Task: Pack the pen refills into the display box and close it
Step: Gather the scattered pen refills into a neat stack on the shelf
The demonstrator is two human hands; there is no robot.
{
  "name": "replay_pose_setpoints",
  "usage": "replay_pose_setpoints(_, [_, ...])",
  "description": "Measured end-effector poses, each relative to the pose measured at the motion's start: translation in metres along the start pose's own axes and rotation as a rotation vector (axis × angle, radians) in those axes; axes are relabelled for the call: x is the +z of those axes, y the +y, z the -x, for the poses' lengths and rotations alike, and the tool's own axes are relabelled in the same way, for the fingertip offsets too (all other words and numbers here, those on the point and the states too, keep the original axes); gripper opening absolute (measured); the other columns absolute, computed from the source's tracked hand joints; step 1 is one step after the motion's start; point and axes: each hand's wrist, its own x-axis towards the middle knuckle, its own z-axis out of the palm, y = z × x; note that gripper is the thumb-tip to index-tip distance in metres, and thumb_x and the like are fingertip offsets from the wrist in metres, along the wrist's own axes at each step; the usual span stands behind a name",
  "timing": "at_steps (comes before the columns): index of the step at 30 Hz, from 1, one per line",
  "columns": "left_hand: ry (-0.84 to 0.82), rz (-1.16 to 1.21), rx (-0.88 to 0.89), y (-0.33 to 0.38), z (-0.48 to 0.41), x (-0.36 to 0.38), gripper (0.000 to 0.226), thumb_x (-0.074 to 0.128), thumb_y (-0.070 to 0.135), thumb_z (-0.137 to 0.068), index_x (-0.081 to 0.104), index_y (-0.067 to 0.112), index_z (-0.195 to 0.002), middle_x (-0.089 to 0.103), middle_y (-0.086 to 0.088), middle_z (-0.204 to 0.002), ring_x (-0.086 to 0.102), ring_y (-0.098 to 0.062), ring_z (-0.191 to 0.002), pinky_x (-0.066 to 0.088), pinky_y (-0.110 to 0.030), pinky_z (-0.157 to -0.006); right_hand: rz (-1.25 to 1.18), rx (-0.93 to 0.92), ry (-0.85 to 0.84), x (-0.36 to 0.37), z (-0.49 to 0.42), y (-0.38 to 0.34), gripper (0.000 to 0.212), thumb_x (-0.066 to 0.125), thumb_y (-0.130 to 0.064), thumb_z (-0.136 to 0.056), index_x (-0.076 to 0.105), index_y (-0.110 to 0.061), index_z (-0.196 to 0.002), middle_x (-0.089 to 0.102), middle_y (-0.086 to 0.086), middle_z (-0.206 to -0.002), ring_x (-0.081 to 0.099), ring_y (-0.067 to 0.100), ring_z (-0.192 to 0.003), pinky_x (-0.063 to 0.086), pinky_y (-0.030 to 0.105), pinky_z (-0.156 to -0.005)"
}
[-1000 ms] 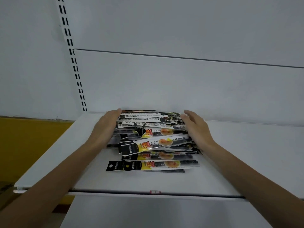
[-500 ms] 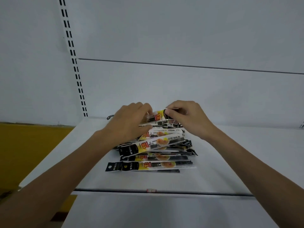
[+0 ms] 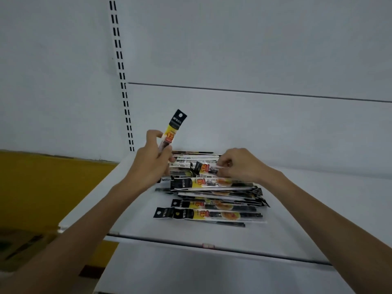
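On white shelf [image 3: 318, 209], toward the back: loose pile of pen refill packs [image 3: 212, 200], lying flat and overlapping, black header cards mostly at the left end. Above the pile's left end: left grip [image 3: 150, 164], fingers curled round a single pack [image 3: 175, 128], held upright and slightly tilted (black header uppermost, clear of the pile). At the pile's top: right grip [image 3: 239, 164], fingertips pinching the end of a top pack [image 3: 204, 167] lying on the heap. Lower left, below shelf level: brown cardboard shape [image 3: 21, 247], blurred; contents not discernible.
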Motion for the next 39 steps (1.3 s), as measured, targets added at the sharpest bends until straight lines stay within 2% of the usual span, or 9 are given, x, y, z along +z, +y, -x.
replay_pose_setpoints(2, [-0.003,0.059,-0.087,-0.004,0.002,-0.001,0.009,0.041,0.018,-0.095,0.04,0.018,-0.103,0.064,-0.003,-0.077,0.051,-0.012,-0.052,0.04,-0.02,-0.046,-0.032,-0.021,0.031,-0.001,-0.003,-0.002,0.019,0.066,-0.018,-0.083,0.067,-0.004,-0.096,0.063,0.009,-0.097,0.058,0.024,-0.091,0.046,0.032,-0.079])
replay_pose_setpoints(6, [-0.025,0.26,-0.233,-0.006,0.007,-0.002,0.012,0.043,0.014,-0.091,0.054,0.017,-0.088,0.059,-0.003,-0.076,0.046,-0.013,-0.059,0.038,-0.025,-0.055,-0.191,-0.047,0.064,-0.005,-0.006,-0.009,0.008,0.065,-0.017,-0.084,0.065,-0.013,-0.091,0.062,-0.001,-0.095,0.056,0.013,-0.092,0.041,0.013,-0.071])
replay_pose_setpoints(9, [-0.035,0.248,-0.277,-0.008,0.01,-0.002,0.011,0.047,0.011,-0.087,0.057,0.016,-0.088,0.057,-0.003,-0.074,0.046,-0.015,-0.062,0.038,-0.028,-0.058,-0.07,-0.068,-0.07,0.002,-0.007,-0.012,0.014,0.068,-0.013,-0.077,0.062,-0.021,-0.087,0.061,-0.002,-0.098,0.057,0.013,-0.093,0.048,0.025,-0.08])
replay_pose_setpoints(15, [-0.064,0.136,-0.228,-0.013,0.015,0.002,0.009,0.054,0.014,-0.085,0.057,0.019,-0.092,0.054,0.0,-0.068,0.047,-0.015,-0.059,0.04,-0.027,-0.056,0.121,-0.1,-0.082,0.007,-0.013,-0.015,0.017,0.068,-0.012,-0.077,0.054,-0.02,-0.08,0.056,-0.001,-0.084,0.054,0.018,-0.079,0.045,0.033,-0.071])
replay_pose_setpoints(22, [-0.072,0.216,-0.255,-0.009,0.011,0.008,0.01,0.055,0.011,-0.083,0.059,0.02,-0.086,0.057,0.001,-0.068,0.046,-0.015,-0.059,0.04,-0.028,-0.056,-0.038,-0.06,0.041,0.001,-0.013,-0.008,0.019,0.059,-0.015,-0.087,0.054,-0.016,-0.068,0.054,0.0,-0.068,0.045,0.015,-0.062,0.03,0.025,-0.054])
replay_pose_setpoints(28, [-0.042,0.219,-0.252,-0.003,0.012,0.012,0.018,0.046,0.008,-0.087,0.061,0.019,-0.085,0.063,-0.003,-0.075,0.05,-0.012,-0.059,0.043,-0.024,-0.058,-0.115,-0.07,0.152,0.0,-0.015,-0.012,0.015,0.059,-0.017,-0.088,0.06,-0.004,-0.08,0.061,0.016,-0.08,0.053,0.028,-0.072,0.032,0.03,-0.059])
replay_pose_setpoints(32, [0.054,0.159,-0.172,0.0,0.009,0.005,0.016,0.048,0.016,-0.09,0.06,0.02,-0.082,0.063,0.003,-0.072,0.051,-0.01,-0.059,0.045,-0.029,-0.064,-0.179,-0.074,0.188,-0.002,-0.016,-0.015,0.021,0.06,-0.021,-0.088,0.057,-0.006,-0.074,0.057,0.011,-0.071,0.048,0.02,-0.064,0.03,0.023,-0.052])
replay_pose_setpoints(35, [0.092,0.292,-0.261,0.001,0.004,0.004,0.018,0.051,0.03,-0.09,0.06,0.018,-0.08,0.064,-0.002,-0.078,0.049,-0.011,-0.059,0.044,-0.029,-0.062,-0.314,-0.055,0.256,-0.003,-0.014,-0.023,0.02,0.061,-0.022,-0.087,0.061,-0.004,-0.078,0.06,0.007,-0.072,0.049,0.016,-0.062,0.033,0.018,-0.054])
replay_pose_setpoints(39, [0.072,0.354,-0.307,0.007,-0.003,0.012,0.045,0.051,0.054,-0.083,0.056,0.015,-0.105,0.062,-0.003,-0.1,0.054,-0.015,-0.082,0.043,-0.032,-0.076,-0.533,-0.122,0.106,0.001,-0.004,-0.054,0.018,0.062,-0.026,-0.087,0.067,-0.009,-0.082,0.063,-0.003,-0.071,0.058,0.011,-0.064,0.044,0.018,-0.063])
